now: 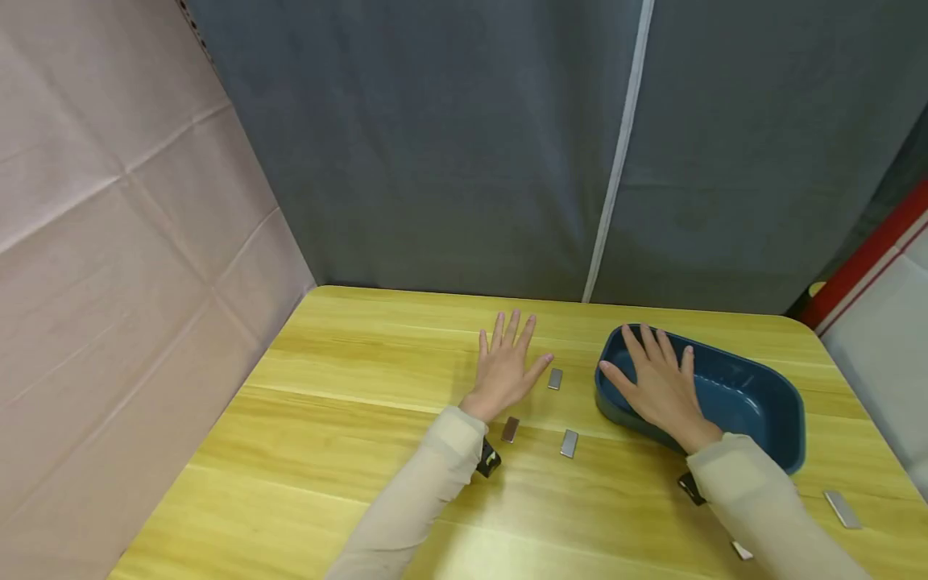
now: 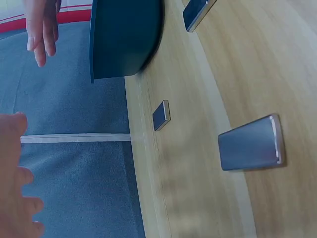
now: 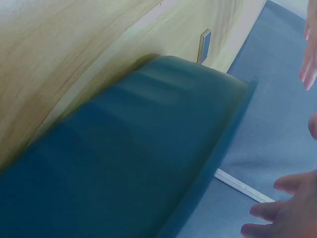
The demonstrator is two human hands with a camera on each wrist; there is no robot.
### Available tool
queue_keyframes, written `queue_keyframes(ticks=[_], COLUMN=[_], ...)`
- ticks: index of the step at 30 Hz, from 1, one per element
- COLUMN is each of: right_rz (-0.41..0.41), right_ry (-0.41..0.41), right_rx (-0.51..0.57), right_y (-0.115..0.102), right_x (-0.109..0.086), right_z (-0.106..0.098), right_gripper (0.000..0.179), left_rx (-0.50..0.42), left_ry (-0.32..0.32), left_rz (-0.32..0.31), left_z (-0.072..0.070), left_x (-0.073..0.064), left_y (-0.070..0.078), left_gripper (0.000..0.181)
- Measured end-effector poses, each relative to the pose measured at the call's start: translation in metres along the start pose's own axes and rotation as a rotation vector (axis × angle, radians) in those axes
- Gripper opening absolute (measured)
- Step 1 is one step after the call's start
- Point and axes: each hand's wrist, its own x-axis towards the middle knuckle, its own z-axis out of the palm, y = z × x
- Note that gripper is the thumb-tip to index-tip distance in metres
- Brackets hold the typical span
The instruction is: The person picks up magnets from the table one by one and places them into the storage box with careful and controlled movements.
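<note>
My left hand (image 1: pixel 502 372) is held over the table with fingers spread and nothing in it. Just right of its thumb lies a small flat grey rectangular piece (image 1: pixel 554 379). A brown piece (image 1: pixel 511 429) and another grey piece (image 1: pixel 569 443) are nearer the wrist. My right hand (image 1: pixel 661 388), also spread and holding nothing, overlaps the near left side of a dark blue oblong basin (image 1: pixel 796 427) in the head view. From the right wrist, the basin's outer wall (image 3: pixel 124 148) fills much of the picture, with the fingers (image 3: pixel 294 210) beyond its rim.
Another grey piece (image 1: pixel 843 509) lies at the table's right side, and a pale one (image 1: pixel 742 550) shows partly beside the right sleeve. A grey curtain (image 1: pixel 449 161) hangs behind the wooden table (image 1: pixel 312 403). Pink cloth (image 1: pixel 130 282) hangs on the left.
</note>
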Motion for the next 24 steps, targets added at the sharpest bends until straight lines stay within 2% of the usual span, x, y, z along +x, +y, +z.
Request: queue_keyframes(ticks=[5, 8, 11, 18, 24], right_rz=[-0.032, -0.048, -0.056, -0.055, -0.023], right_ry=[0.032, 0.048, 0.072, 0.103, 0.118], right_rx=[0.113, 0.196, 0.233, 0.208, 0.190], right_y=[0.001, 0.003, 0.006, 0.010, 0.016], right_x=[-0.004, -0.006, -0.009, -0.020, -0.031], right_z=[-0.003, -0.004, -0.007, -0.017, -0.023], right_gripper=[0.071, 0.069, 0.068, 0.066, 0.065], left_rx=[-0.077, -0.098, -0.110, -0.105, -0.123], left_ry=[0.029, 0.037, 0.054, 0.137, 0.204], left_rz=[0.026, 0.044, 0.072, 0.143, 0.166], left_z=[0.001, 0.002, 0.002, -0.002, -0.004], left_x=[-0.004, -0.007, -0.009, -0.016, -0.021], left_y=[-0.006, -0.010, -0.013, -0.017, -0.020], left_gripper=[0.066, 0.066, 0.066, 0.063, 0.061])
